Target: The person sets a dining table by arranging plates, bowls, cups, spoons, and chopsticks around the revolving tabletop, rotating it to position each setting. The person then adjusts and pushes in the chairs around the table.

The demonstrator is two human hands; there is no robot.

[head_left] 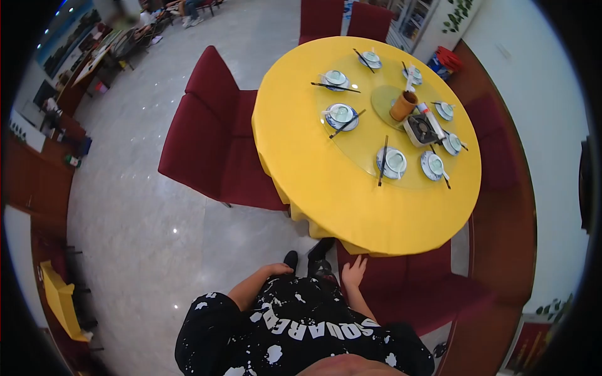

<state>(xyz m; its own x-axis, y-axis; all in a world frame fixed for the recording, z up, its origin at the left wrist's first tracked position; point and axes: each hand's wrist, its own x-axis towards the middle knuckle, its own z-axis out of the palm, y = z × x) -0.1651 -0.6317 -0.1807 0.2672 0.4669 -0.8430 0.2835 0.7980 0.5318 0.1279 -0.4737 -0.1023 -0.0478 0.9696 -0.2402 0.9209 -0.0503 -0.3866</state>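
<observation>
Beside my left thigh hangs my left hand (277, 269), its fingers partly hidden and too small to make out. My right hand (354, 272) has its fingers apart, with nothing in them, over the edge of a dark red chair seat (401, 282). In front of me stands a round table with a yellow cloth (326, 200). Around a glass turntable lie several place settings, each with a bowl on a plate and dark chopsticks; the nearest is a bowl (395, 161). A brown cylindrical holder (403, 106) and a small stove (422, 130) stand near the middle.
Two dark red chairs (207, 125) are at the table's left, and more stand behind it (321, 19). A wood-panelled wall (501, 232) runs along the right. Seated people (147, 22) are far off at the upper left. Grey tiled floor (144, 207) lies to my left.
</observation>
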